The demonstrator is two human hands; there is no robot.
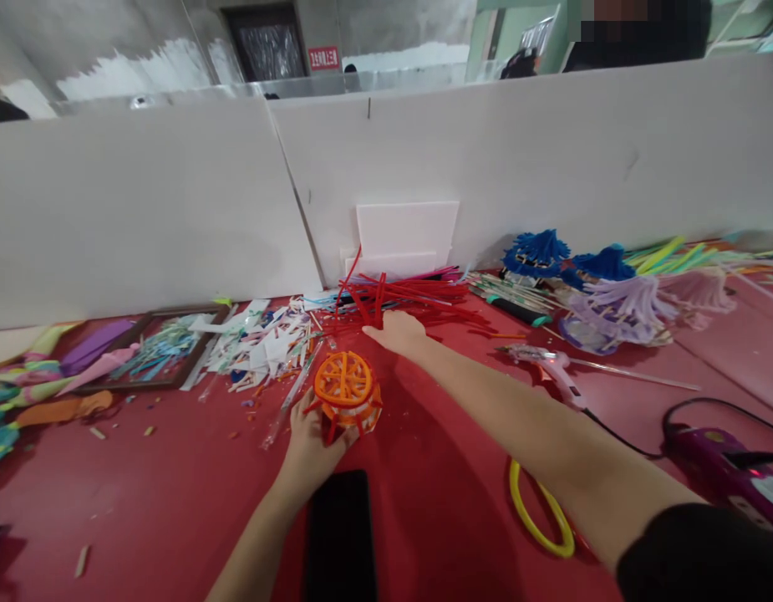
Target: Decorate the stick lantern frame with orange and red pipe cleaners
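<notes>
My left hand is closed around the lower side of a round orange craft piece, which looks wrapped in pipe cleaners. Its top is a spoked orange disc, and short red prongs stick out around its side. Farther forward, my right hand is at a pile of red pipe cleaners. Several red pipe cleaners rise between its thumb and curled fingers, and the fingertips are mostly hidden. A black phone lies on the red table just below my left hand.
Right of my arm lie a glue gun, a yellow ring and a purple device. Blue and lilac fringed crafts stand behind. White scraps and a framed tray are leftward. A white partition borders the table.
</notes>
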